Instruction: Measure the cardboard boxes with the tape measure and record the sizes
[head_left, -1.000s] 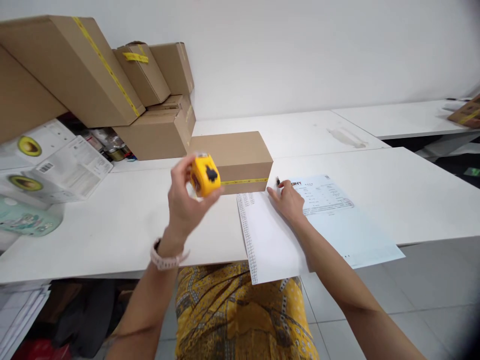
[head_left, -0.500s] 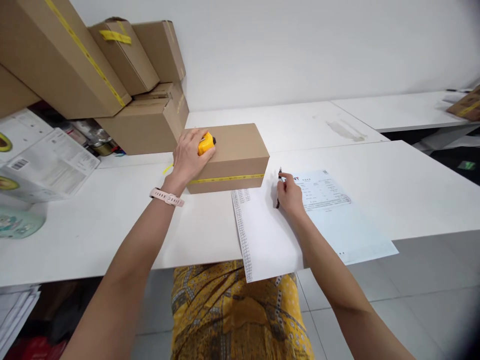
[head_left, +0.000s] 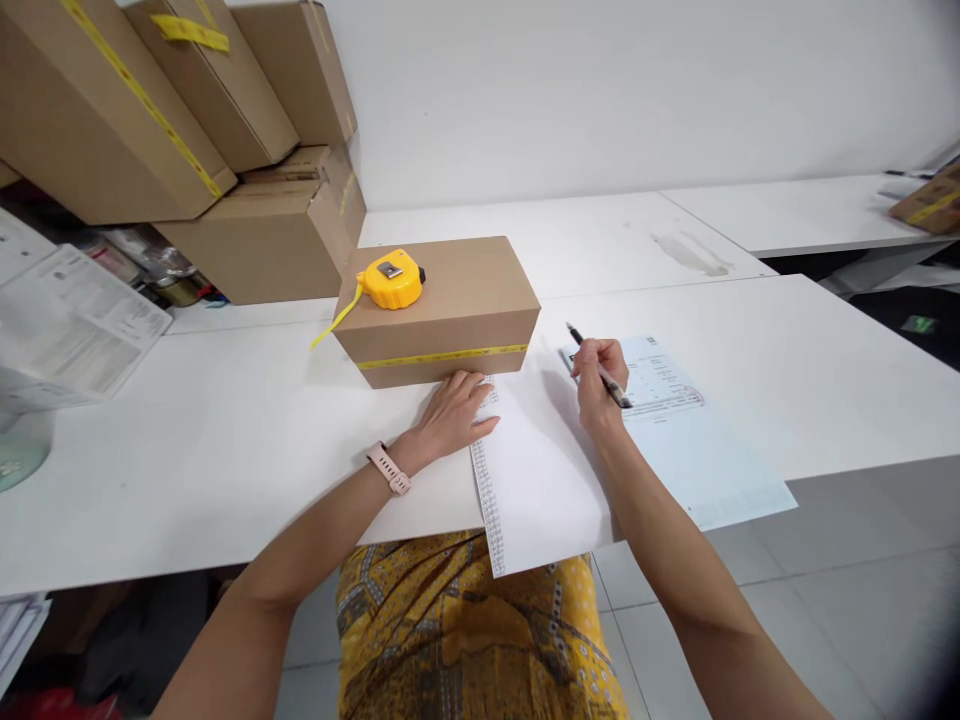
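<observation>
My left hand (head_left: 456, 412) lies flat with fingers spread, over the upper left edge of a white sheet of paper (head_left: 536, 480) with small print down its side. Its fingertips reach the bottom front of a closed cardboard box (head_left: 450, 335) sealed with yellow tape. On top of that box rests a yellow tape measure (head_left: 394, 279), its yellow strap hanging over the left edge. My right hand (head_left: 602, 378) grips a black pen (head_left: 577, 335), tilted above the sheets. Under and beside that hand is a pale blue printed form (head_left: 675, 440) with a stamp.
Several cardboard boxes (head_left: 247, 240) are stacked at the back left against the wall. White printed cartons (head_left: 75, 320) stand at the left, near a greenish container (head_left: 21, 460). Another box (head_left: 930, 205) sits at the far right. The white table's front edge runs just before my lap.
My left hand has let go of the tape measure, leaving it on the box, and moved down onto the paper. My right hand has shifted slightly right and turned the pen.
</observation>
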